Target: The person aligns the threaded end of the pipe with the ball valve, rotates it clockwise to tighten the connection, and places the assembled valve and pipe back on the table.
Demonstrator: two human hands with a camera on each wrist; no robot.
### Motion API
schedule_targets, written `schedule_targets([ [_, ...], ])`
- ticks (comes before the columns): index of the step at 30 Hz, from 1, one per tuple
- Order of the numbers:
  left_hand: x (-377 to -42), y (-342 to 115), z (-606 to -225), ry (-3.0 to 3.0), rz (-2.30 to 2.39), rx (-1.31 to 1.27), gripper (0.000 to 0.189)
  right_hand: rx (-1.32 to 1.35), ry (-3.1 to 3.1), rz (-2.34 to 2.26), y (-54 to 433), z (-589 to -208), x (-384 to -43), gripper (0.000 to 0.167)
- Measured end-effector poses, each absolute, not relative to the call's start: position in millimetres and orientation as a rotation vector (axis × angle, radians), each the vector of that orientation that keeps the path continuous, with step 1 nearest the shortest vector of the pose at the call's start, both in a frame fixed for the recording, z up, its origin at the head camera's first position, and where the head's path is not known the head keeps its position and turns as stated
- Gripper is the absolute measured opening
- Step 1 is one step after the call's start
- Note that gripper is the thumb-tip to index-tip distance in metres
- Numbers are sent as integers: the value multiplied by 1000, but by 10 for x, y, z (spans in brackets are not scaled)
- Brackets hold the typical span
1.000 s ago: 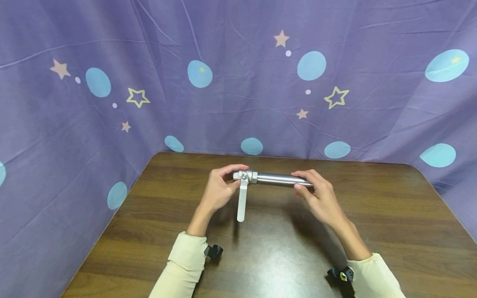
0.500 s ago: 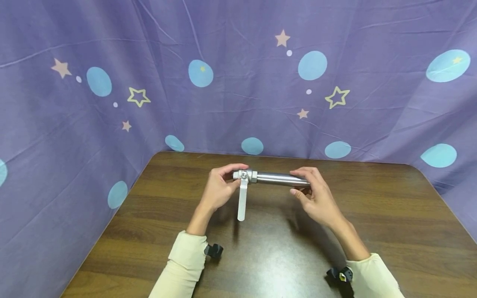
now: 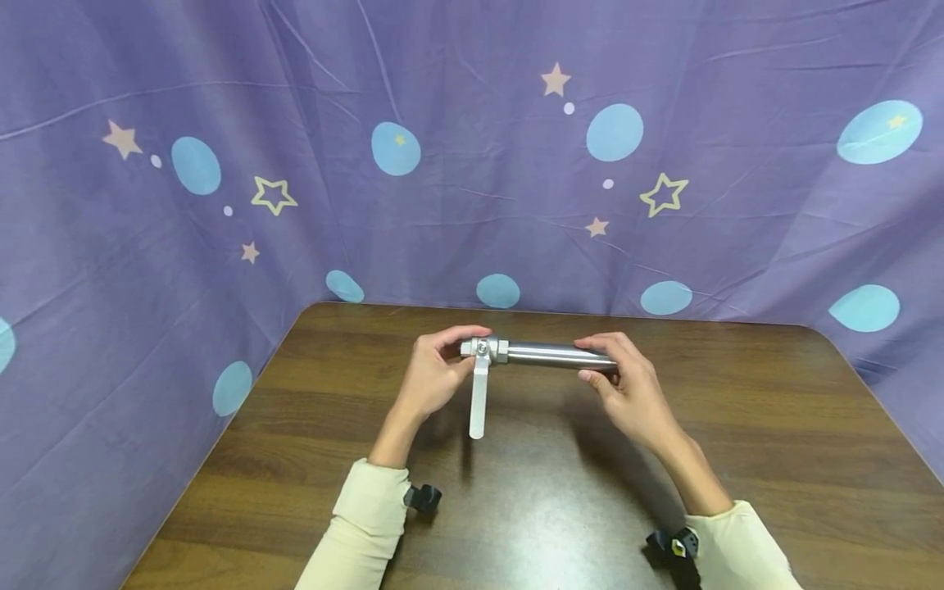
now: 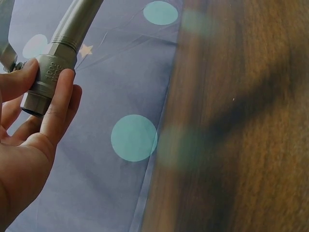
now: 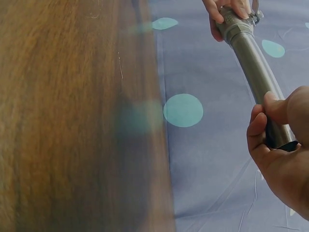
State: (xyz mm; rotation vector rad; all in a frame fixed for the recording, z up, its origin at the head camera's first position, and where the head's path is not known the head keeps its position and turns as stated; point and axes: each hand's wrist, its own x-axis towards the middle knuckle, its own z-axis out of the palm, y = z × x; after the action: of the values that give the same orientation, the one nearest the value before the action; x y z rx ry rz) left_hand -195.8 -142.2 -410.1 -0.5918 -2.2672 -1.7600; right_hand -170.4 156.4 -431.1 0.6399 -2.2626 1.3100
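A silver ball valve (image 3: 496, 350) is joined to a smooth metal pipe (image 3: 549, 355), both held level above the table. My left hand (image 3: 431, 378) pinches the valve body between thumb and fingers, over its left end. From the valve a flat pale lever handle (image 3: 478, 406) points toward me. Around the pipe's right end curl the thumb and fingers of my right hand (image 3: 638, 400). In the right wrist view the thumb touches the pipe (image 5: 255, 64), and its dark open end shows by the palm. Raised lettering marks the valve body (image 4: 48, 72) in the left wrist view.
The brown wooden table (image 3: 546, 483) lies below both hands and catches a bright reflection. Behind it and along its left side hangs a purple curtain (image 3: 479, 229) printed with stars and blue ovals.
My right thumb and fingers have shifted on the pipe's right end; the thumb came off it half a second ago and is back against it. My left hand, valve and lever have stayed put.
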Motion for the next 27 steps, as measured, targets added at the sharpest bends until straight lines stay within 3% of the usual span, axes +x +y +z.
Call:
schedule_targets([
  [27, -1935, -1410, -4084, -2276, -1786, -603, 45, 638, -2300, 1294, 1596, -4283, -1700, 34],
])
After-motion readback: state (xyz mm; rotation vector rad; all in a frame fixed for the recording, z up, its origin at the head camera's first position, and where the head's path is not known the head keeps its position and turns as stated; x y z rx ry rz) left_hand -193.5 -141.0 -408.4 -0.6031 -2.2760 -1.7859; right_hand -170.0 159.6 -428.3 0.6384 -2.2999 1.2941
